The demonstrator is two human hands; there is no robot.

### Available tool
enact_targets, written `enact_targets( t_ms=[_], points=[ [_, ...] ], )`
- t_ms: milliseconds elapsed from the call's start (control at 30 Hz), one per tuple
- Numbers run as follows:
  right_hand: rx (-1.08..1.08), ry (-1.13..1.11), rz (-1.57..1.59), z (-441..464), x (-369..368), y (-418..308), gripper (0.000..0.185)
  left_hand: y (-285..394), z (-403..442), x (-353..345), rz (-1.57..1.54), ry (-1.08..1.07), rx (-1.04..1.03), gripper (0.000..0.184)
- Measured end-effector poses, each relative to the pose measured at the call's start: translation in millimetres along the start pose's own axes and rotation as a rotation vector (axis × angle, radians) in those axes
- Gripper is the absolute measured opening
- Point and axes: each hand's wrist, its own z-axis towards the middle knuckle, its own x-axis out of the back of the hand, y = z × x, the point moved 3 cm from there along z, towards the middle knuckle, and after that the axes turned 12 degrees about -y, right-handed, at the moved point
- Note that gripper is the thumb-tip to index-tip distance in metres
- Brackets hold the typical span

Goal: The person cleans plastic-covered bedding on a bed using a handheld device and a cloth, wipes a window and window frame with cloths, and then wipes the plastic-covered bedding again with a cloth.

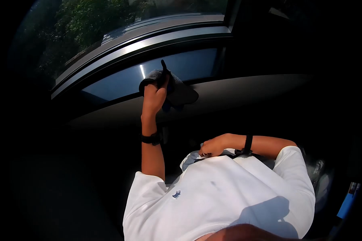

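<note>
My left hand (pixel 153 94) reaches forward and is closed on a grey cloth (pixel 181 90) with dark edges. Part of the cloth is bunched over the fingers and part hangs down to the right, against the lower glass panel (pixel 116 84) and the ledge below it. Close to my waist is my right hand (pixel 214 147), its fingers curled in beside the bottom of my white shirt (pixel 217 188). What those fingers hold, if anything, is hidden. A black band circles each wrist.
A metal window frame (pixel 128 47) curves above the lower panel, with green foliage (pixel 82 22) outside the upper glass. A pale surface (pixel 237 88) runs beneath the panel. Deep shadow hides much of both sides. A blue object (pixel 346 205) shows at the lower right.
</note>
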Motion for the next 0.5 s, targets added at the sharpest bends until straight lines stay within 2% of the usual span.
enact_targets(
  t_ms=[33, 100, 167, 233, 300, 333, 367, 400, 433, 467, 500],
  points=[
    [0.067, -0.005, -0.059, 1, -3, 11, 0.048, -3, -2, 2, -0.014, -0.006, 0.028, 0.021],
    [0.040, -0.006, 0.018, -27, -3, 13, 0.049, 2, -1, -3, -0.034, 0.018, -0.008, 0.023],
    [0.018, 0.012, 0.046, -41, -8, 9, 0.050, 11, -1, 0, 0.120, 0.070, 0.027, 0.025],
    [-0.141, 0.016, 0.117, -54, -15, 9, 0.057, 22, 3, 0, 0.131, 0.054, 0.074, 0.024],
    [-0.136, 0.048, 0.138, -67, -28, 19, 0.051, 26, 13, -3, 0.095, -0.033, 0.096, 0.022],
    [-0.123, 0.170, 0.182, -87, -25, 24, 0.045, 28, 20, -7, 0.101, -0.034, 0.103, 0.022],
    [-0.106, 0.288, 0.231, -103, -29, 27, 0.039, 36, 26, -19, 0.151, -0.082, -0.023, 0.021],
    [-0.096, 0.280, 0.234, -109, -38, 31, 0.039, 39, 32, -26, 0.196, -0.129, -0.149, 0.020],
    [-0.020, 0.273, 0.275, -115, -48, 33, 0.035, 38, 39, -27, 0.199, -0.128, -0.139, 0.020],
    [0.056, 0.268, 0.318, -117, -56, 33, 0.031, 34, 45, -31, 0.342, -0.245, -0.010, 0.019],
    [0.010, 0.099, 0.313, -111, -67, 33, 0.026, 30, 50, -35, 0.482, -0.363, 0.118, 0.019]
  ],
)
